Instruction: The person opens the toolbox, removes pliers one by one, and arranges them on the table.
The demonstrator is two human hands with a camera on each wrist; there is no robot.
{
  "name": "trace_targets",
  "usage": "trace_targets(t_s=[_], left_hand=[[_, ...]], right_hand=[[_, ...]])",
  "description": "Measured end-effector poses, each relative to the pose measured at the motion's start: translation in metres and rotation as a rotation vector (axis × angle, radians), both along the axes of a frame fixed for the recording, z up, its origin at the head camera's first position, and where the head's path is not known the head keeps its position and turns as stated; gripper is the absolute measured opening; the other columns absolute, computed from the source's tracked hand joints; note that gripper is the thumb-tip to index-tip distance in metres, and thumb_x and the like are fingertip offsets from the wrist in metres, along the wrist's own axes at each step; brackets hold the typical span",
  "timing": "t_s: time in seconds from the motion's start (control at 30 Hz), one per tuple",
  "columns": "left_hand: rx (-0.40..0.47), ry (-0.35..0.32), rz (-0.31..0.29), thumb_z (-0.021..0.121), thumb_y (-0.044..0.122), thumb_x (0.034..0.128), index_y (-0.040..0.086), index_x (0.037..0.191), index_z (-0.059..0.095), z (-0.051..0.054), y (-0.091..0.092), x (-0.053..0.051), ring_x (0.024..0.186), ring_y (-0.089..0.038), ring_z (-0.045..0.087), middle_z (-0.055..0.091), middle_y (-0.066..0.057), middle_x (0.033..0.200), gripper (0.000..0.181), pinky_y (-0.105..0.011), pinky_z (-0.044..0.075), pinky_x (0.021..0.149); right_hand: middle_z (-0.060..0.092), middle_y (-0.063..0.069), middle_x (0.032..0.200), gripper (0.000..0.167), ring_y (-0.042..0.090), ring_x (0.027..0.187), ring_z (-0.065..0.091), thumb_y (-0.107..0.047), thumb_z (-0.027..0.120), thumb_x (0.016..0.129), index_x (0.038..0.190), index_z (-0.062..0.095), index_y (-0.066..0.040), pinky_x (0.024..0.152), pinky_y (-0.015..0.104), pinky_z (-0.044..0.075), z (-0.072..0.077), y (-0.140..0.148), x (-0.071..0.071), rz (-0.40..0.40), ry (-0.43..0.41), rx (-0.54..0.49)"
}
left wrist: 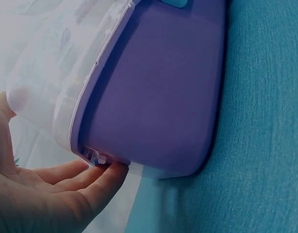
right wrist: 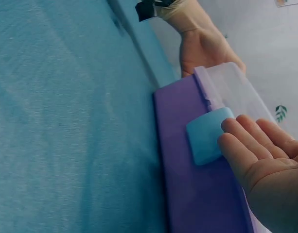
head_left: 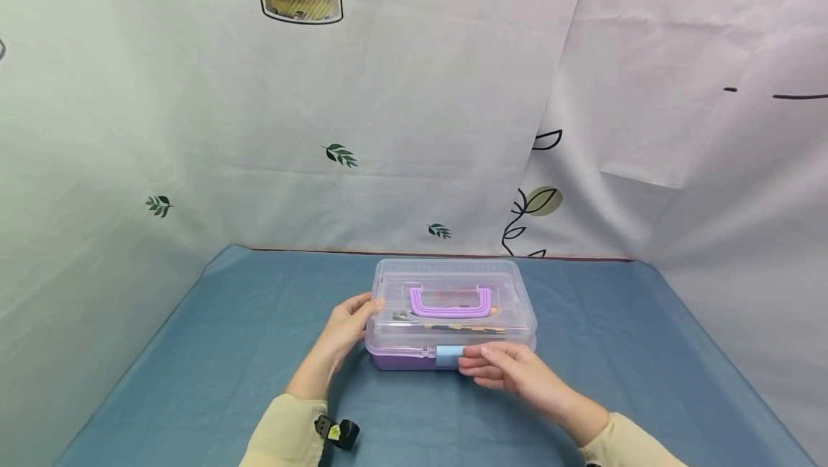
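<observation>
A plastic storage box with a purple base (head_left: 401,363) and a clear lid (head_left: 446,273) sits closed at the middle of the table. A purple handle (head_left: 451,312) lies flat on the lid, and a light blue latch (head_left: 449,355) is on the front. My left hand (head_left: 343,334) holds the box's left end, thumb on the lid and fingers under the rim by the purple side (left wrist: 158,97). At the front, my right hand (head_left: 511,370) has its fingers extended at the latch's right edge; the right wrist view shows the fingertips beside the blue latch (right wrist: 207,136).
The box rests on a blue cloth (head_left: 259,330). Behind it hangs a white curtain (head_left: 420,93) with printed plants, which also borders both sides. Through the lid some long, thin items (head_left: 462,329) show, too blurred to name. A black wrist device (head_left: 339,432) is on the left sleeve.
</observation>
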State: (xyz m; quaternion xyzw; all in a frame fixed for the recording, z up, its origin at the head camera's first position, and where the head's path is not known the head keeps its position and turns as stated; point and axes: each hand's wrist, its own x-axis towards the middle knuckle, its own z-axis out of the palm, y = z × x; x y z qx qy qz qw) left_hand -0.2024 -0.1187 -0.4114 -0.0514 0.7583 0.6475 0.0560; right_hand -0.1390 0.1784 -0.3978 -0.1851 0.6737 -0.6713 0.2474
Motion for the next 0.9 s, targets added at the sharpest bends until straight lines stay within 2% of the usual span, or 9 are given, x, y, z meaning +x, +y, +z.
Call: trace_targets(t_s=[0.3, 0.5, 0.9], left_hand=[[-0.008, 0.006, -0.003, 0.06, 0.036, 0.0894, -0.004, 0.14, 0.038, 0.001, 0.0, 0.001, 0.123, -0.032, 0.05, 0.043, -0.026, 0.141, 0.069, -0.045, 0.05, 0.097], [-0.009, 0.001, -0.001, 0.06, 0.038, 0.0891, -0.004, 0.141, 0.037, 0.001, 0.0, 0.002, 0.124, -0.033, 0.049, 0.042, -0.026, 0.142, 0.071, -0.047, 0.048, 0.099], [0.011, 0.009, 0.007, 0.06, 0.034, 0.0888, -0.006, 0.14, 0.038, -0.001, 0.001, 0.001, 0.124, -0.033, 0.05, 0.045, -0.026, 0.14, 0.068, -0.047, 0.048, 0.099]], right_hand=[[0.057, 0.026, 0.127, 0.056, 0.021, 0.113, 0.061, -0.031, 0.041, 0.101, 0.131, 0.044, 0.015, 0.099, 0.041, 0.049, -0.008, 0.001, 0.003, -0.013, -0.085, 0.014], [0.056, 0.028, 0.128, 0.058, 0.022, 0.114, 0.061, -0.033, 0.042, 0.1, 0.132, 0.043, 0.015, 0.099, 0.04, 0.049, -0.014, 0.001, 0.002, -0.023, -0.114, 0.013], [0.057, 0.026, 0.128, 0.064, 0.023, 0.114, 0.061, -0.038, 0.042, 0.099, 0.134, 0.04, 0.016, 0.097, 0.037, 0.051, -0.024, -0.003, 0.002, -0.07, -0.234, 0.004]])
